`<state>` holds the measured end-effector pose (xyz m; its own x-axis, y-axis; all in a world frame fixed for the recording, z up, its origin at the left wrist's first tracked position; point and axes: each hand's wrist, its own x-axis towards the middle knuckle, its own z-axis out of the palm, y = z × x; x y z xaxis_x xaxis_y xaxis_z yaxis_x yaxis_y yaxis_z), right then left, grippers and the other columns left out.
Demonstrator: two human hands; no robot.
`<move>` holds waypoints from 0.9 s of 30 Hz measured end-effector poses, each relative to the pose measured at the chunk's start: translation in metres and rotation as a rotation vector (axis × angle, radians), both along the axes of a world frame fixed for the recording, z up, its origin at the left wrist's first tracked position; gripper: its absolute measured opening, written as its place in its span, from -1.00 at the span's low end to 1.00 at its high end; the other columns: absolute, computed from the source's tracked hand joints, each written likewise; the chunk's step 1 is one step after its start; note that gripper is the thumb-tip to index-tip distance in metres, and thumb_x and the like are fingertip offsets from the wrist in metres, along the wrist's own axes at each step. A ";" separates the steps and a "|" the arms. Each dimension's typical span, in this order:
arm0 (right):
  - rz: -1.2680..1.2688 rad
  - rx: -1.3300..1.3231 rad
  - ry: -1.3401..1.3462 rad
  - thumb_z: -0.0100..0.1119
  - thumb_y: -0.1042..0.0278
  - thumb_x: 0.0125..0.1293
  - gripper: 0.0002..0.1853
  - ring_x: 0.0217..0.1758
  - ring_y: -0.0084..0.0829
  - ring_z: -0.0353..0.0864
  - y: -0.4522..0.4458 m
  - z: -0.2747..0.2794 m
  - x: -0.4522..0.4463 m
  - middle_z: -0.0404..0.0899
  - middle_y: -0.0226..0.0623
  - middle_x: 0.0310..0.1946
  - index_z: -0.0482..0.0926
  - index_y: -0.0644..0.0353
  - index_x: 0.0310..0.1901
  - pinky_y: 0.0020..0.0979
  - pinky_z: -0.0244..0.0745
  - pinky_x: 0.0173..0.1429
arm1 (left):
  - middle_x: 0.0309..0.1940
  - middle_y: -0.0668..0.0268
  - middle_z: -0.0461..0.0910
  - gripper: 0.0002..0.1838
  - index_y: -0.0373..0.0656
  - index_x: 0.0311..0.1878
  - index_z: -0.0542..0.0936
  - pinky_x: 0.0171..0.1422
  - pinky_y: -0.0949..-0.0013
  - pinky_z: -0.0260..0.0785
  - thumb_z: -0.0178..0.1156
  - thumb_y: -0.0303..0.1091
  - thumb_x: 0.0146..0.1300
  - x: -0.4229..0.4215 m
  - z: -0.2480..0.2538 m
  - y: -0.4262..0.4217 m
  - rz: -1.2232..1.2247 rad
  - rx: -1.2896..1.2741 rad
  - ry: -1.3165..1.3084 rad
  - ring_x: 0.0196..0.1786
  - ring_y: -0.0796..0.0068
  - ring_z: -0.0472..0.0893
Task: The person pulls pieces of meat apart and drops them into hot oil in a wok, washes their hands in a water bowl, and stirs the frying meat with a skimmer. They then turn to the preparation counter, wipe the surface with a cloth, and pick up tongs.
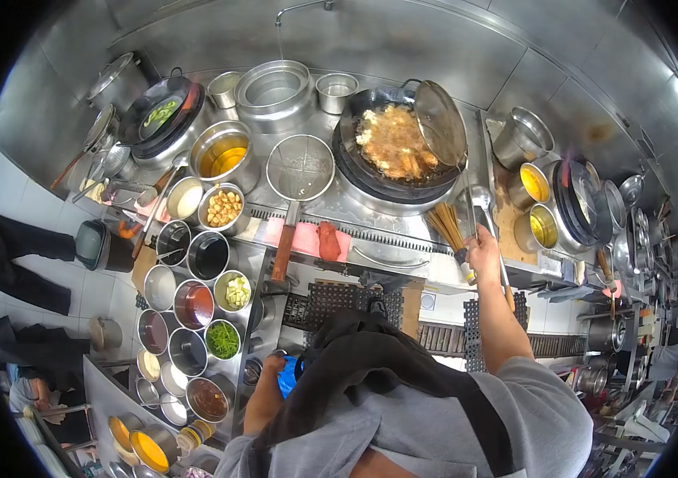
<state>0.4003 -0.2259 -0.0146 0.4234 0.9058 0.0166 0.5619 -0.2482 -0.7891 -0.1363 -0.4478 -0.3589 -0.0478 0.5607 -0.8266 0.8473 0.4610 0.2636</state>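
Observation:
My right hand (482, 253) is closed around the handle of a round mesh skimmer (441, 123), whose basket rests tilted over the right side of the big wok (347, 151). Golden pieces of food (395, 143) bubble in oil inside that wok. A ladle (481, 197) lies close beside this hand, and so does a bamboo wok brush (445, 223). Down by my waist, my left hand (273, 368) has its fingers curled at a bright blue, cloth-like thing (286, 378); my body and apron partly hide it.
A wire strainer (300, 166) lies across a pot, its wooden handle pointing toward me. At left are a pot of yellow oil (223, 155), a wok with greens (160, 117) and several tubs of sauces and ingredients (194, 303). On the right stand yellow-filled pots (536, 183) and another wok (582, 199).

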 end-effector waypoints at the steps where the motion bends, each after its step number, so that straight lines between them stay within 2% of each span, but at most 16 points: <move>1: -0.001 0.000 0.001 -0.01 0.52 0.09 -0.55 -0.66 -0.44 0.51 -0.004 0.007 -0.002 0.61 -0.13 -0.52 0.47 0.38 0.08 -0.39 0.40 -0.52 | -0.26 0.15 0.65 -0.76 -0.06 -0.14 0.61 -0.39 0.20 0.55 0.06 -0.27 0.16 0.000 0.003 0.006 0.069 -0.113 0.011 -0.41 0.22 0.67; 5: 0.171 -0.098 0.261 -0.08 0.57 0.11 -0.56 -0.70 -0.57 0.43 -0.014 0.024 -0.005 0.60 -0.27 -0.52 0.48 0.37 0.08 -0.47 0.33 -0.59 | -0.21 0.16 0.65 -0.74 -0.06 -0.12 0.62 -0.34 0.23 0.57 0.05 -0.31 0.15 0.008 0.005 0.019 -0.094 -0.126 0.072 -0.38 0.25 0.68; 7: 0.228 -0.134 0.348 -0.10 0.58 0.12 -0.56 -0.71 -0.62 0.40 -0.013 0.023 -0.002 0.59 -0.32 -0.52 0.48 0.37 0.08 -0.50 0.30 -0.61 | -0.18 0.17 0.65 -0.72 -0.06 -0.10 0.63 -0.25 0.24 0.57 0.03 -0.33 0.16 0.018 0.004 0.024 -0.128 -0.013 0.079 -0.34 0.26 0.69; 9: 0.329 -0.192 0.191 -0.05 0.53 0.11 -0.59 -0.66 -0.39 0.52 -0.007 0.012 0.010 0.62 -0.17 -0.51 0.52 0.31 0.04 -0.38 0.41 -0.51 | -0.15 0.17 0.64 -0.70 -0.08 -0.09 0.63 -0.16 0.22 0.56 0.02 -0.34 0.16 0.033 0.017 0.028 -0.170 0.072 0.094 -0.29 0.23 0.68; 10: 0.333 -0.192 0.194 -0.05 0.53 0.11 -0.59 -0.66 -0.39 0.52 -0.002 0.005 0.016 0.62 -0.17 -0.51 0.52 0.31 0.04 -0.38 0.41 -0.51 | -0.13 0.17 0.64 -0.69 -0.10 -0.08 0.63 -0.10 0.20 0.55 0.01 -0.34 0.16 0.041 0.022 0.031 -0.201 0.118 0.105 -0.26 0.20 0.68; 12: 0.349 -0.125 -0.215 0.02 0.46 0.10 -0.63 -0.42 -0.04 0.61 0.011 -0.002 0.026 0.60 0.04 -0.43 0.55 0.22 -0.02 -0.18 0.49 -0.27 | -0.14 0.16 0.64 -0.69 -0.12 -0.09 0.63 -0.06 0.18 0.53 0.00 -0.33 0.16 0.054 0.025 0.037 -0.185 0.061 0.119 -0.22 0.17 0.67; 13: 0.354 -0.124 -0.212 0.02 0.46 0.10 -0.63 -0.42 -0.04 0.61 0.017 -0.002 0.031 0.60 0.04 -0.43 0.55 0.22 -0.02 -0.18 0.49 -0.27 | -0.14 0.14 0.64 -0.69 -0.14 -0.10 0.63 -0.02 0.16 0.51 -0.01 -0.32 0.16 0.057 0.023 0.038 -0.172 0.004 0.130 -0.18 0.14 0.66; 14: 0.370 -0.084 -0.271 0.04 0.43 0.09 -0.65 -0.29 0.03 0.57 0.024 -0.002 0.036 0.57 0.09 -0.39 0.56 0.19 -0.03 -0.12 0.45 -0.15 | -0.14 0.14 0.64 -0.69 -0.14 -0.10 0.63 -0.02 0.16 0.51 -0.01 -0.32 0.16 0.058 0.023 0.035 -0.167 0.002 0.134 -0.18 0.14 0.66; 15: 0.387 -0.045 -0.329 0.06 0.40 0.09 -0.66 -0.16 0.11 0.52 0.031 -0.002 0.042 0.54 0.15 -0.35 0.57 0.15 -0.05 -0.06 0.41 -0.03 | -0.16 0.13 0.64 -0.69 -0.15 -0.12 0.63 -0.02 0.14 0.50 -0.01 -0.32 0.16 0.056 0.009 0.027 -0.288 0.154 0.111 -0.19 0.14 0.67; 16: 0.386 -0.085 -0.305 0.05 0.41 0.10 -0.66 -0.15 0.09 0.52 0.040 -0.004 0.047 0.55 0.12 -0.34 0.57 0.15 -0.05 -0.03 0.39 -0.02 | -0.18 0.12 0.65 -0.70 -0.17 -0.14 0.64 -0.02 0.12 0.50 -0.01 -0.32 0.16 0.057 0.008 0.023 -0.409 0.304 0.088 -0.20 0.13 0.67; 17: 0.392 -0.088 -0.300 0.05 0.41 0.10 -0.66 -0.15 0.09 0.52 0.045 -0.007 0.053 0.55 0.12 -0.34 0.57 0.15 -0.05 -0.03 0.39 -0.02 | -0.18 0.12 0.65 -0.70 -0.17 -0.14 0.64 -0.02 0.12 0.50 -0.01 -0.32 0.16 0.057 0.006 0.020 -0.405 0.298 0.093 -0.20 0.13 0.67; 19: 0.411 -0.038 -0.354 0.05 0.42 0.09 -0.66 -0.16 0.09 0.53 0.053 0.000 0.058 0.56 0.12 -0.35 0.57 0.14 -0.05 -0.05 0.41 -0.04 | -0.10 0.02 0.60 -0.61 -0.07 -0.18 0.66 0.12 0.09 0.39 -0.05 -0.07 0.17 0.060 0.009 0.019 -0.243 0.120 0.083 -0.01 0.01 0.57; 23: 0.434 -0.066 -0.306 0.08 0.43 0.08 -0.63 -0.20 0.06 0.57 0.066 -0.021 0.090 0.57 0.11 -0.37 0.55 0.14 -0.01 -0.15 0.45 -0.08 | -0.10 0.06 0.61 -0.64 -0.08 -0.19 0.66 0.06 0.09 0.44 -0.05 -0.11 0.18 0.063 0.003 0.012 -0.296 0.079 0.096 -0.03 0.02 0.59; 24: 0.489 0.040 -0.289 0.05 0.47 0.10 -0.63 -0.45 -0.12 0.62 0.066 -0.021 0.092 0.61 -0.02 -0.48 0.55 0.20 -0.01 -0.25 0.50 -0.30 | -0.11 0.06 0.61 -0.66 -0.08 -0.19 0.66 0.03 0.09 0.46 -0.03 -0.13 0.18 0.066 0.004 0.010 -0.300 0.061 0.122 -0.04 0.03 0.59; 25: 0.497 0.039 -0.284 0.05 0.47 0.10 -0.63 -0.45 -0.12 0.62 0.064 -0.021 0.093 0.61 -0.02 -0.48 0.55 0.20 -0.01 -0.25 0.50 -0.30 | -0.11 0.06 0.61 -0.67 -0.08 -0.19 0.66 0.00 0.09 0.47 -0.02 -0.15 0.18 0.069 0.005 0.007 -0.304 0.043 0.149 -0.05 0.04 0.60; 27: 0.417 -0.275 0.162 -0.06 0.56 0.17 -0.59 -0.70 -0.48 0.48 0.055 -0.017 0.095 0.59 -0.27 -0.52 0.50 0.28 0.09 -0.44 0.38 -0.62 | -0.16 0.08 0.63 -0.72 -0.14 -0.23 0.66 -0.02 0.12 0.50 0.03 -0.26 0.10 0.077 -0.022 0.000 -0.246 0.059 0.129 -0.11 0.10 0.63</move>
